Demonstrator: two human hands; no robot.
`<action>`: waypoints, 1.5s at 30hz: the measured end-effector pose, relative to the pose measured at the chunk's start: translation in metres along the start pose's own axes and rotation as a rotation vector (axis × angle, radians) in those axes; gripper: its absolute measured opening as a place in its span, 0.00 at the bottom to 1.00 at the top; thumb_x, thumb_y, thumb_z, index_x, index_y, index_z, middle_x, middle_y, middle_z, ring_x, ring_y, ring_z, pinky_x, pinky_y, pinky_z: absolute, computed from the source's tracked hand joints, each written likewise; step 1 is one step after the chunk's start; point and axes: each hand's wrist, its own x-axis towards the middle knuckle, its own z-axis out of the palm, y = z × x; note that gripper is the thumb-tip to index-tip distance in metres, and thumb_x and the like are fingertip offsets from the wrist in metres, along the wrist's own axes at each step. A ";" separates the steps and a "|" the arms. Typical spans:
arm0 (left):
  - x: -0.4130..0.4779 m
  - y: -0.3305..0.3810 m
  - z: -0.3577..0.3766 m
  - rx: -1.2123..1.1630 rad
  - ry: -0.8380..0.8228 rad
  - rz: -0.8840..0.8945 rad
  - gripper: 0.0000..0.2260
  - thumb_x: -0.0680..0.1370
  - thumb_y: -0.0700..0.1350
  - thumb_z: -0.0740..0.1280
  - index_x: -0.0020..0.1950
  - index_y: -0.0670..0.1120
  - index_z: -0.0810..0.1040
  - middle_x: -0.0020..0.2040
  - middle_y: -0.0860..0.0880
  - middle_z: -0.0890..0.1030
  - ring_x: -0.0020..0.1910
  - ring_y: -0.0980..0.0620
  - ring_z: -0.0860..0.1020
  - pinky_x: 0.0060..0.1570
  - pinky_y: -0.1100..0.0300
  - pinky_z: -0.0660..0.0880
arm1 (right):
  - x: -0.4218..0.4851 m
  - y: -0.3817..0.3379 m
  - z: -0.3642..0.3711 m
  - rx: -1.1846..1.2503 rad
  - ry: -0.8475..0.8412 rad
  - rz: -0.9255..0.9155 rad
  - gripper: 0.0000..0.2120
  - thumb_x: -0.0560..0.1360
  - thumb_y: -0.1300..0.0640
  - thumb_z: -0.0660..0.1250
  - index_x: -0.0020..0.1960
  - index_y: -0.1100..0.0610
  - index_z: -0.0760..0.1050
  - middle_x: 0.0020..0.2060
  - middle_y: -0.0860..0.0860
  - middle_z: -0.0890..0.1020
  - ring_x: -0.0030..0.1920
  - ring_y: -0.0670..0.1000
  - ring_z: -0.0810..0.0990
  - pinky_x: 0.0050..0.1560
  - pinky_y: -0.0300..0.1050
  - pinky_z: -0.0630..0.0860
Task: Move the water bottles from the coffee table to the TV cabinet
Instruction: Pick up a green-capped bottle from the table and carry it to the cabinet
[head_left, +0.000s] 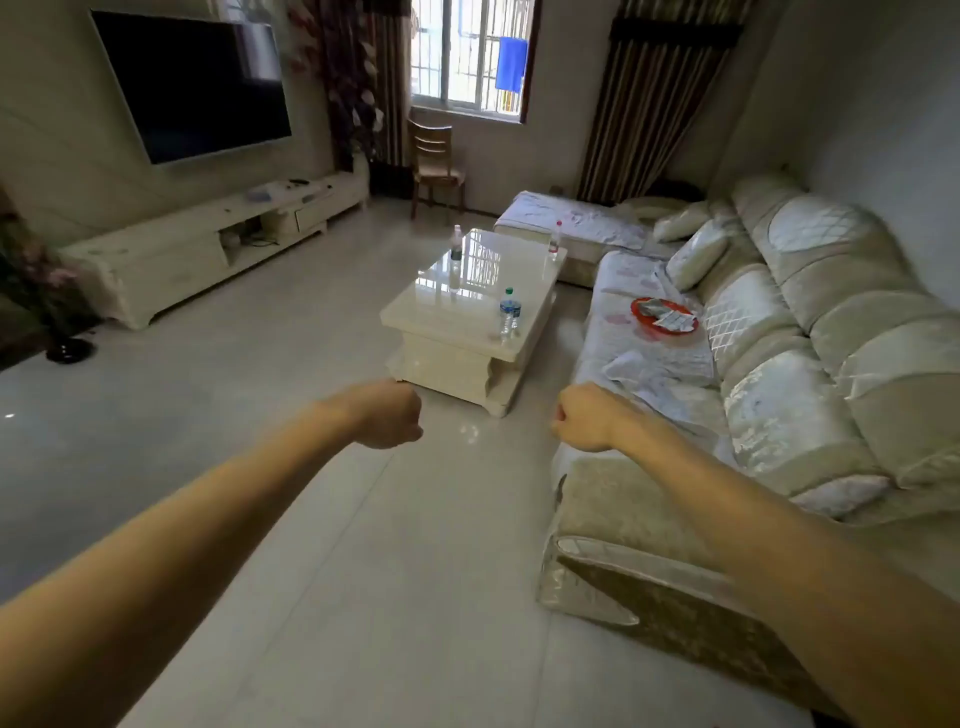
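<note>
On the coffee table (467, 312) stand three water bottles, all upright and well apart: a green-capped bottle (509, 312) near the table's front edge on its sofa side, a red-capped bottle (555, 240) at the table's far corner on that same side, and a third bottle (456, 243) at the far corner on the side facing the TV cabinet (171, 249). None has been moved yet, so the task looks to be at its very start.

They appear to be thin clear plastic, so I judge them light and a little squashy – easy to dent if squeezed hard, and likely smooth enough to slip (how full each one is I cannot tell). A wrap of the fingers round the middle of the body, at or just below the label, should hold best; the cap is too small for a sure carry. On the table's glossy top a nudged bottle may well slide or tip.

Both hands hang short of the table's front edge, over the bare floor (260, 415), arms stretched forward. Each of them, left hand (388, 413) and right hand (583, 419), is curled into a loose fist, fingers pressed together and holding nothing – they must uncurl before any grasp.
</note>
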 end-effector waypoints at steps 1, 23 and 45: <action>0.007 -0.004 -0.001 -0.003 -0.011 0.005 0.15 0.80 0.51 0.62 0.57 0.42 0.81 0.56 0.42 0.81 0.54 0.43 0.78 0.51 0.55 0.74 | 0.010 -0.001 0.001 0.005 0.005 -0.018 0.15 0.76 0.54 0.60 0.32 0.52 0.63 0.31 0.49 0.68 0.38 0.56 0.72 0.33 0.45 0.66; 0.220 -0.068 -0.023 -0.018 -0.092 0.138 0.16 0.80 0.51 0.60 0.55 0.43 0.81 0.54 0.44 0.82 0.52 0.44 0.79 0.50 0.55 0.74 | 0.208 0.046 -0.001 0.064 -0.015 0.124 0.10 0.75 0.53 0.61 0.38 0.57 0.73 0.39 0.55 0.79 0.42 0.56 0.78 0.42 0.49 0.74; 0.461 -0.002 -0.066 0.005 -0.143 0.037 0.14 0.80 0.52 0.61 0.60 0.47 0.78 0.57 0.44 0.80 0.53 0.45 0.79 0.55 0.51 0.77 | 0.411 0.217 -0.043 0.133 -0.065 0.059 0.13 0.75 0.53 0.60 0.41 0.61 0.78 0.43 0.55 0.82 0.42 0.56 0.80 0.46 0.52 0.78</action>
